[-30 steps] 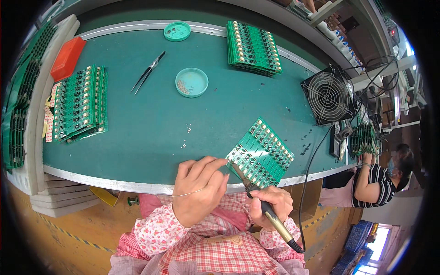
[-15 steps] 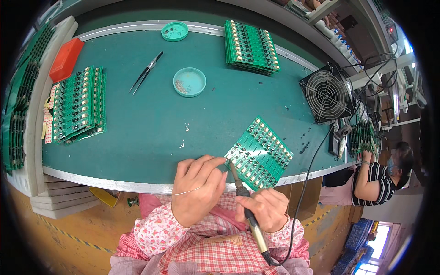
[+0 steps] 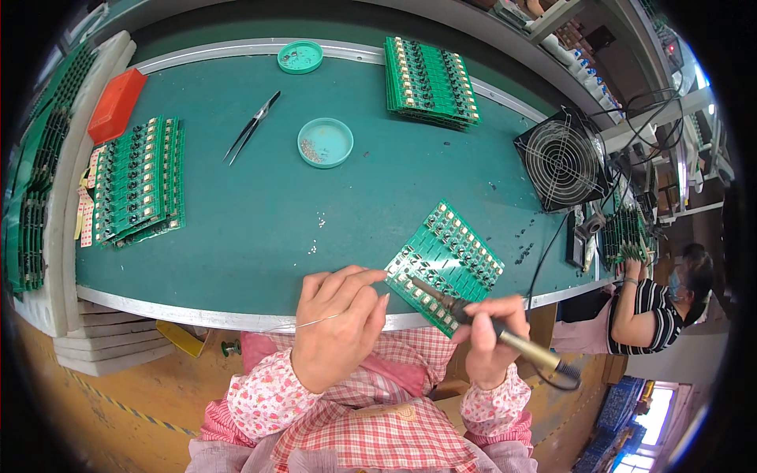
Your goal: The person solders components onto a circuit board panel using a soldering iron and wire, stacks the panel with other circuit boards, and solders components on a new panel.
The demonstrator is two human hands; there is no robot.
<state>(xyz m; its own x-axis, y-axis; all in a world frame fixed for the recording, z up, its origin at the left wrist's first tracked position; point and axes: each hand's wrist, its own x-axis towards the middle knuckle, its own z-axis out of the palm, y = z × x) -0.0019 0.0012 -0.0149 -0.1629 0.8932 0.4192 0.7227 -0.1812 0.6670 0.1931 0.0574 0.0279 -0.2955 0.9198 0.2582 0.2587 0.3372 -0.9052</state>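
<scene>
A green circuit board panel [image 3: 453, 266] with rows of white and black parts lies tilted at the table's front edge. My left hand [image 3: 339, 331] is closed around a thin solder wire [image 3: 293, 325], its index fingertip at the panel's left corner. In my right hand [image 3: 495, 339] is a soldering iron [image 3: 530, 348], gripped by its dark handle. The iron slants up to the left, its tip over the panel's left part; whether it touches cannot be made out.
Stacks of boards stand at the left [image 3: 138, 181] and far right [image 3: 432, 83]. Two green dishes [image 3: 326, 143] hold small parts; tweezers [image 3: 252, 128] lie nearby. A red box [image 3: 117, 105] is at left, a black fan [image 3: 561, 162] at right. A co-worker [image 3: 650, 311] sits beyond.
My right hand has moved right and turned the soldering iron from steep to a flatter slant, its tip shifting slightly right over the panel. The left hand stays almost in place.
</scene>
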